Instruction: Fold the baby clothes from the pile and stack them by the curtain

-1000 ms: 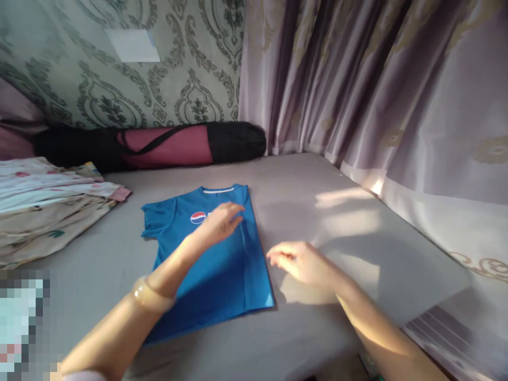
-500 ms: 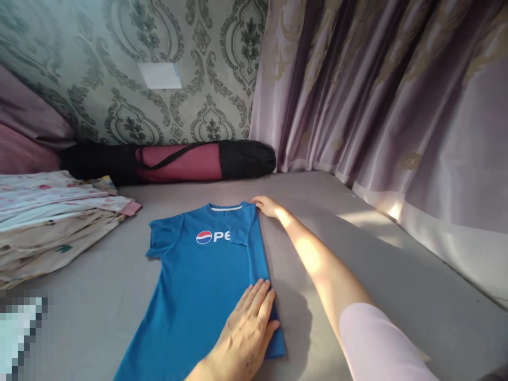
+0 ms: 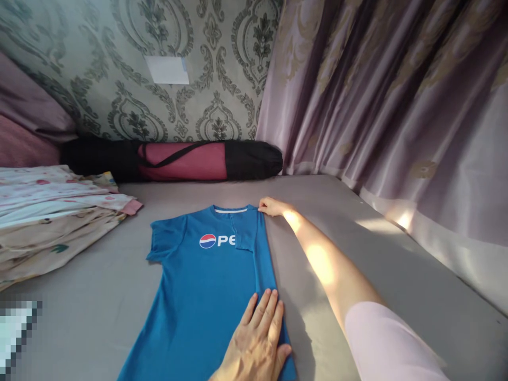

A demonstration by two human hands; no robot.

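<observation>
A blue T-shirt [image 3: 206, 296] with a round red, white and blue logo and part of a word lies on the grey sheet. Its right side is folded inward, so that sleeve rests over the chest and covers the rest of the lettering. My left hand [image 3: 257, 336] lies flat on the folded strip near the lower right, fingers stretched toward the collar. At the top right shoulder corner, my right hand [image 3: 271, 207] pinches the fabric, with the arm reaching in from the right. The other sleeve [image 3: 164, 241] is spread out to the left.
A black and maroon roll-shaped bag [image 3: 182, 160] lies along the patterned wall. Rumpled printed clothes [image 3: 59, 211] are heaped at the left. Purple curtains [image 3: 357, 95] hang down the right side. A pixelated patch [image 3: 16, 333] covers the lower left corner.
My right hand's fingers have drawn closer together at the shoulder corner. My left hand still presses on the folded side. The view has shifted slightly.
</observation>
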